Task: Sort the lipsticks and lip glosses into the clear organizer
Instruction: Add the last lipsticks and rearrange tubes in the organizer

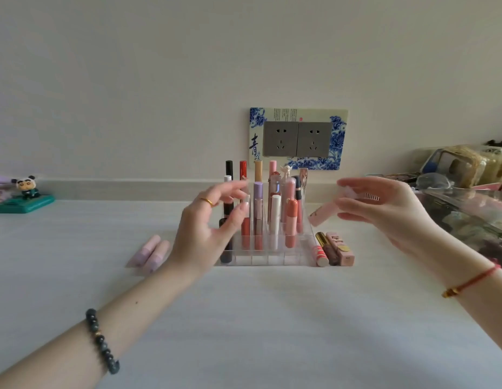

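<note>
The clear organizer (275, 259) stands mid-table near the wall, with several lipsticks and glosses upright in its back and middle rows, among them a lilac-capped tube (258, 203) and a coral tube (291, 223). My left hand (207, 226) hovers in front of its left side with the fingers spread and relaxed, holding nothing. To the right of the organizer, my right hand (390, 209) pinches a pale pink tube (324, 213), tilted in the air. Two lilac tubes (151, 254) lie left of the organizer. Three tubes (332, 249) lie at its right edge.
A clear storage box (468, 211) with mixed items fills the far right, with a clutter of bags behind it. A panda figurine on a green base (26, 195) stands at the far left. A wall socket panel (297, 138) sits behind the organizer.
</note>
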`<state>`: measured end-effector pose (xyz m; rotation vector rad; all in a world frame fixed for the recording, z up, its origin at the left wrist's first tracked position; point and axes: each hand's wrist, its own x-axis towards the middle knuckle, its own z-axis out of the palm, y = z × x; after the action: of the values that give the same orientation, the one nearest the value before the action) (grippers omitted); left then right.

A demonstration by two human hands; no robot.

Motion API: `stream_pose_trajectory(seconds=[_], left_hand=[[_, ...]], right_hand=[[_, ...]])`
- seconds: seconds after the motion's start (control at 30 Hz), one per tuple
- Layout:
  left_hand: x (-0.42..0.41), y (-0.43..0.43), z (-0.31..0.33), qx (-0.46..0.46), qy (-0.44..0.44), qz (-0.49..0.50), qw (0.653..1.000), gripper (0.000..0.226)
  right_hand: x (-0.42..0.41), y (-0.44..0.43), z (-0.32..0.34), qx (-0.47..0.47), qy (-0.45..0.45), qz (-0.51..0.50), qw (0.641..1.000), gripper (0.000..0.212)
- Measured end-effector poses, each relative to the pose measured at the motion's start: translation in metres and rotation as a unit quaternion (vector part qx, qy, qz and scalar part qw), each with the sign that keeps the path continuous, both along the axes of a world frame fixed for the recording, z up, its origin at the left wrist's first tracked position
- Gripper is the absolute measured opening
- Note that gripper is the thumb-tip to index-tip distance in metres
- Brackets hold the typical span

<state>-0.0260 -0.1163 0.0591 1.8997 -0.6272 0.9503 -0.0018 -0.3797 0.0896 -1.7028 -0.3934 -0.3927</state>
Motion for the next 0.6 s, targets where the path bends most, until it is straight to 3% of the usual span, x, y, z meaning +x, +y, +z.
stream_pose_trajectory(seconds=[0.07,0.3,0.47,0.6], left_hand=[[0.008,0.017,-0.005,-0.017,0.001,0.048,0.999,0.035],[0.025,0.042,-0.047,0.017,0.154,0.111,0.982,0.076],[0.03,0.043,-0.063,0.082,0.242,0.106,0.961,0.09],[0.034,0.044,-0.066,0.12,0.281,0.095,0.947,0.088]], right_hand=[[0.011,0.01,0.002,-0.018,-0.013,-0.05,0.998,0.033],[0.035,0.038,-0.007,-0.061,-0.046,-0.125,0.989,0.035],[0.042,0.04,-0.017,-0.12,-0.073,-0.152,0.978,0.027],[0.045,0.038,-0.024,-0.133,-0.069,-0.14,0.979,0.024]])
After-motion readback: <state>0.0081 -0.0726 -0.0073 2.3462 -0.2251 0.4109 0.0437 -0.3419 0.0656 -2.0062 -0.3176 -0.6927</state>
